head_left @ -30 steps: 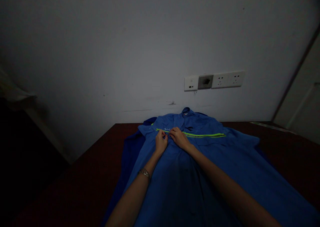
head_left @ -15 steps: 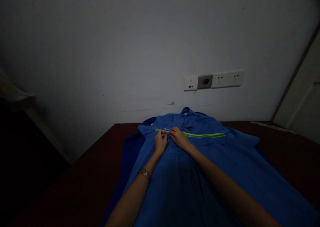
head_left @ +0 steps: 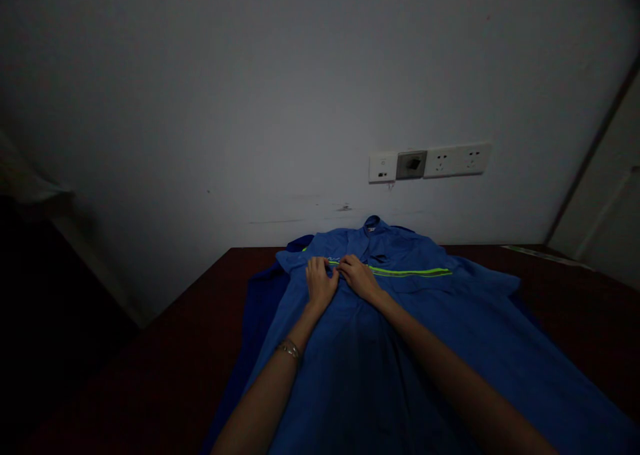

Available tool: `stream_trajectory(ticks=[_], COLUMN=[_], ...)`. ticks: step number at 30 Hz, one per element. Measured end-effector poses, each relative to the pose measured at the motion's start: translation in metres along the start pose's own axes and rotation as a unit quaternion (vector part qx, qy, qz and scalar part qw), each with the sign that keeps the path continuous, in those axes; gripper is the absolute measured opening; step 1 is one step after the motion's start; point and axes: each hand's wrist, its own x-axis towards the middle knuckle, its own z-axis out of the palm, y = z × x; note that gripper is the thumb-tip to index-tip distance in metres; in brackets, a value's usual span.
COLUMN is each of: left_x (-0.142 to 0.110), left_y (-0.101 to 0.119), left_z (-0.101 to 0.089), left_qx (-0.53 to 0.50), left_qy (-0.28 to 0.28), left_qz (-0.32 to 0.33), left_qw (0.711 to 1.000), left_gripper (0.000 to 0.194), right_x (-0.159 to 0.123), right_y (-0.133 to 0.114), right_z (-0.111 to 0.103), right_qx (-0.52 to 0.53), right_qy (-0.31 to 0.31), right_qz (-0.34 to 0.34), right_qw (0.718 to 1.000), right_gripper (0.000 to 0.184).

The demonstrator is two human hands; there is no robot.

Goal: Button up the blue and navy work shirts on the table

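A blue work jacket (head_left: 465, 321) with a yellow-green reflective stripe across its chest is spread out, collar away from me. My left hand (head_left: 321, 283), with a bracelet at the wrist, rests on the chest beside the front opening; its fingers are stretched out over the cloth and its thumb points toward my right hand. My right hand (head_left: 357, 276) has its fingers pinched together on the jacket's front edge at stripe height. The fingertips of both hands nearly meet, and the bit of cloth between them is mostly hidden.
Darker blue cloth (head_left: 263, 301) shows from under the jacket at the left. Everything lies on a dark red-brown table (head_left: 200, 328) against a pale wall with a row of sockets (head_left: 455, 160). A thin strip (head_left: 547, 256) lies at the table's back right.
My left hand has loosened its pinch, its fingers now straighter and laid over the stripe. My right hand stays in nearly the same place.
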Motion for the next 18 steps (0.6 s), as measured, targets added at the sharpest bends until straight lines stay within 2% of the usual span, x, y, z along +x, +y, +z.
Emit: stream_trajectory(ticks=[2,6,11,18], left_x=[0.0,0.0,-0.002,-0.001], left_y=[0.001,-0.006,-0.014,-0.012], left_z=[-0.003,-0.001,0.003,0.001], left_qx=[0.023,0.018,0.0,-0.017], left_qy=[0.006,-0.051,-0.105,-0.133], left_qz=[0.031,0.097,0.075,0.06], left_qw=[0.999,0.994,0.992,0.989], left_gripper=[0.023,0.027,0.022,0.017], right_x=[0.0,0.0,0.0,-0.001], right_y=[0.0,-0.002,-0.002,0.001], right_z=[-0.001,-0.004,-0.005,-0.002], right_qx=[0.002,0.002,-0.011,-0.03], right_qy=[0.002,-0.006,-0.024,-0.027], right_qz=[0.001,0.003,0.013,0.003], right_qw=[1.0,1.0,1.0,0.999], right_gripper=[0.014,0.014,0.015,0.016])
